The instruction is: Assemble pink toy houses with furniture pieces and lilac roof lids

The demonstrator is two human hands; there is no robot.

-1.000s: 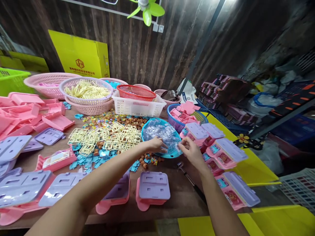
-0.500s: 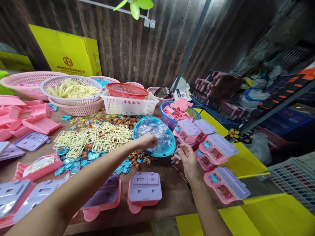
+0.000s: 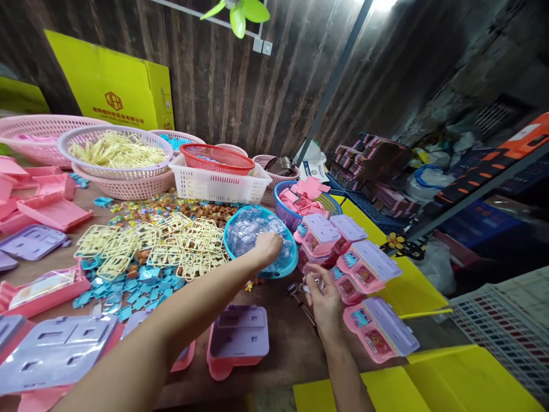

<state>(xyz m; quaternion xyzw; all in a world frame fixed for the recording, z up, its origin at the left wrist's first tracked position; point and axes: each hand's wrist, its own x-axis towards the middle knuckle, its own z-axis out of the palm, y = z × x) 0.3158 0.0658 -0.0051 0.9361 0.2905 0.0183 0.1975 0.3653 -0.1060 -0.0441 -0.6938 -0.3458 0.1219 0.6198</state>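
My left hand [image 3: 269,246] reaches into a blue oval basket [image 3: 288,268] filled with small clear plastic pieces [image 3: 249,232]; its fingers curl down among them. My right hand [image 3: 321,293] is over the table's right side, pinching a small clear piece between the fingertips. A dark metal tool [image 3: 300,300] lies on the table just left of that hand. Pink and purple toy cases [image 3: 362,269] are stacked to the right of it. Another purple-faced case [image 3: 238,339] lies below my left forearm.
Cream plastic frames [image 3: 154,246], turquoise bits [image 3: 128,286] and brown pieces [image 3: 214,213] cover the brown table's middle. Behind stand pink baskets [image 3: 120,171], a white crate [image 3: 218,184] with a red basket, and a yellow box [image 3: 111,94]. Yellow sheets [image 3: 429,377] lie right.
My right hand has drawn back from the blue basket toward me with a small clear piece. My left hand has stayed in the basket. The view has shifted right.
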